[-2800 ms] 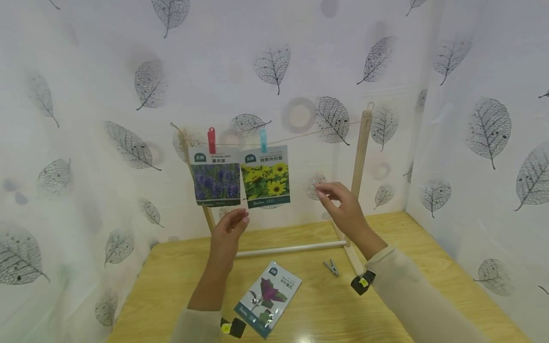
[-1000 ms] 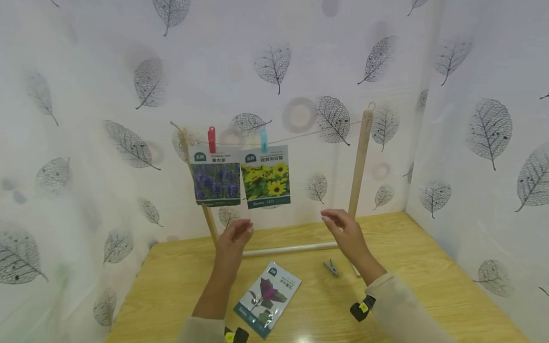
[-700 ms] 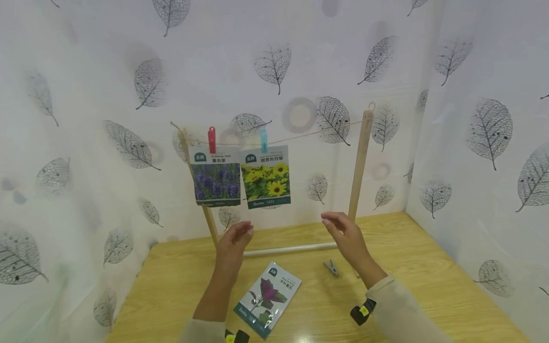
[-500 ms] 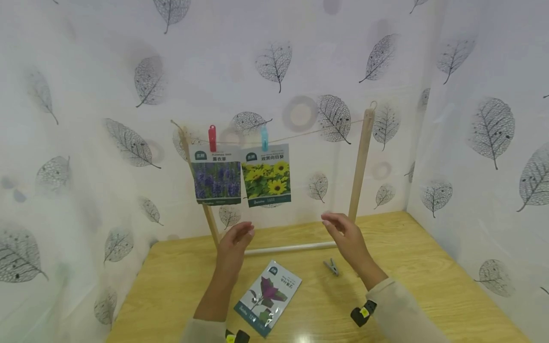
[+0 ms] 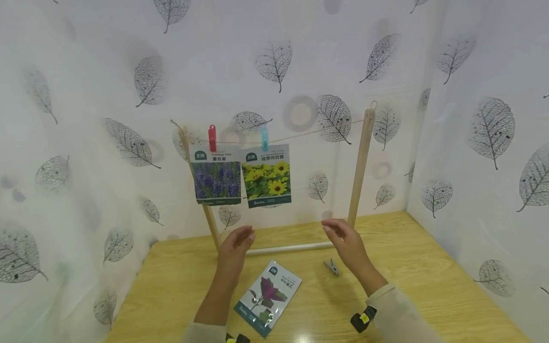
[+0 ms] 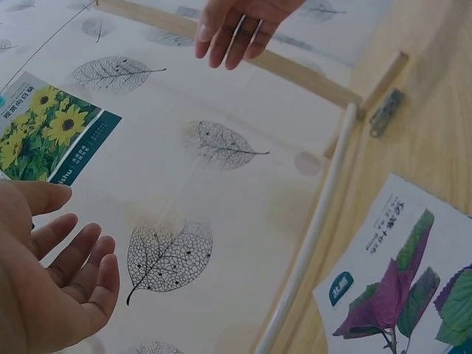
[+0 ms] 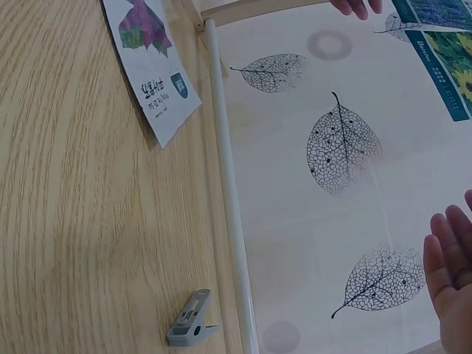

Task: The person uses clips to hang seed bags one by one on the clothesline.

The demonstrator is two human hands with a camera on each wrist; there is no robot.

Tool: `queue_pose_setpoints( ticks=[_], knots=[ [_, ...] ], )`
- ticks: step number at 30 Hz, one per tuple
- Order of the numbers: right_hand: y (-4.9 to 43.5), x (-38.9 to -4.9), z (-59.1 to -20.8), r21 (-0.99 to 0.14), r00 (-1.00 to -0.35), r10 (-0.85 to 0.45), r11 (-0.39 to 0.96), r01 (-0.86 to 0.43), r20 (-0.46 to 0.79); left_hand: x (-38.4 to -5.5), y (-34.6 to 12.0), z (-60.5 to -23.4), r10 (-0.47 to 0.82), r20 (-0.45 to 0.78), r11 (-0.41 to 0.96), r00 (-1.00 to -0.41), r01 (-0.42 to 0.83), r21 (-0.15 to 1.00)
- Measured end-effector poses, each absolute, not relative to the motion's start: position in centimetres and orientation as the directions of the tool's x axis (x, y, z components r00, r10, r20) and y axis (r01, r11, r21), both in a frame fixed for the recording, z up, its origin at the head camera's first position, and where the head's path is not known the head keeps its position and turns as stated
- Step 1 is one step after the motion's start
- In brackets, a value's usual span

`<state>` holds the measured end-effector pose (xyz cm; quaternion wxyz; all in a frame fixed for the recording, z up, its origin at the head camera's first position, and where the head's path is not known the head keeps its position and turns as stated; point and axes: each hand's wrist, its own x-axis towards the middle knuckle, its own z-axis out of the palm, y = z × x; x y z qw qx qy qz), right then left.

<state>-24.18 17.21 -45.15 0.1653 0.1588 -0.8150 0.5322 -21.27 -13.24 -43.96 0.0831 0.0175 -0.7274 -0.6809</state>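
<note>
Two seed packets hang from a string [image 5: 313, 132] between wooden posts. The purple-flower packet [image 5: 217, 183] is clipped by a red clothespin [image 5: 212, 138], the sunflower packet [image 5: 267, 178] by a blue clothespin [image 5: 264, 138]. A third seed packet [image 5: 268, 299], with purple leaves, lies tilted on the table. To its right is a grey clothespin [image 5: 331, 267]. My left hand [image 5: 233, 250] hovers below the hanging packets, fingers loosely bent, holding nothing. Near the right post, my right hand [image 5: 346, 243] is likewise raised with relaxed fingers and nothing in it.
The wooden table [image 5: 171, 286] meets leaf-patterned sheeting at the back and sides. A white rod [image 5: 291, 248] joins the frame's base behind the lying packet. The right wooden post [image 5: 361, 166] stands upright behind my right hand.
Both hands have lowered away from the hanging packets, the right one most. The packets and clothespins stay where they were; the view has shifted very slightly.
</note>
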Motion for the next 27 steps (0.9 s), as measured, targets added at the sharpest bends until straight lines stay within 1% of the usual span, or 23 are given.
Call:
queue_pose_setpoints(
  ticks=[6,17,27],
  knots=[
    [17.2,-24.0,-45.8,-0.818,-0.906,-0.077,0.404,-0.41,0.416,-21.1,-13.2,-44.4,-0.124,0.086,0.055,-0.989,0.08,0.995],
    [17.5,-23.7,-46.9,-0.847,-0.917,-0.084,0.356,-0.393,0.39,-20.9,-13.2,-45.5,-0.124,0.1,0.079,-0.987,0.09,0.993],
    [17.7,-23.8,-48.1,-0.842,-0.923,-0.097,0.383,-0.381,0.374,-20.8,-13.3,-46.8,-0.13,0.038,0.104,-0.991,0.025,0.994]
  ],
)
